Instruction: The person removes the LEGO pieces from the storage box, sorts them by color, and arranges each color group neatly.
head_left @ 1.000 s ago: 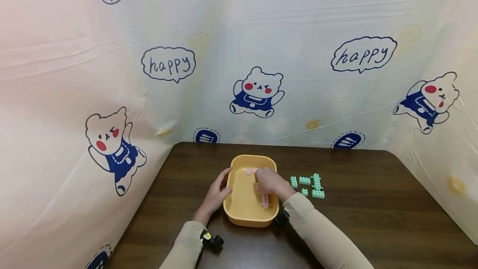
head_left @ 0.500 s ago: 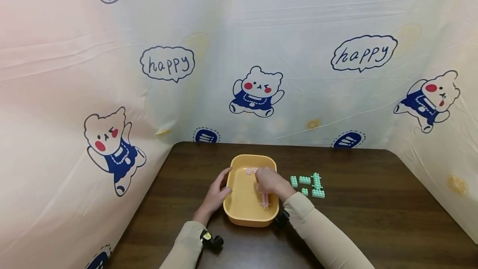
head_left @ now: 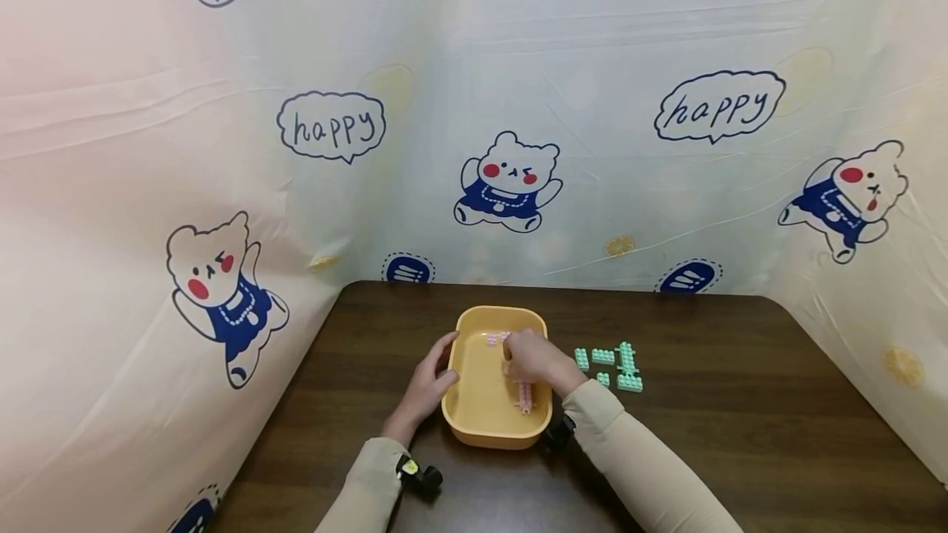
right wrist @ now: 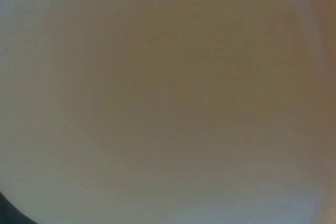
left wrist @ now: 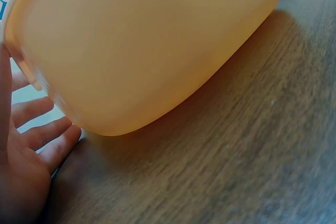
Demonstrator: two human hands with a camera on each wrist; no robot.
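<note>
A yellow plastic tub [head_left: 477,410] stands on the table, with small pink building blocks inside. My left hand [head_left: 425,393] lies along its left side. In the left wrist view, the left fingers [left wrist: 39,129] are spread and fairly straight against the outer wall. My right hand [head_left: 535,359] reaches into the tub over the right side, fingers curled down around a pink building-block piece [head_left: 525,398] whose near end shows below them. The fingertips and the rest of that piece are hidden. Two small pink blocks [head_left: 492,340] lie at the tub's far end. The right wrist view is filled by a blurred yellowish surface.
Several mint-green building blocks [head_left: 603,357] lie on the dark wooden table [head_left: 711,401] right of the tub, beside the right forearm. One long green piece [head_left: 627,359] stands farthest right. A cloth with printed bears [head_left: 511,183] hangs behind and along both sides of the table.
The right hand's fingers shift very slightly inside the tub. The left hand and the green blocks stay as they were; the head view drifts a little.
</note>
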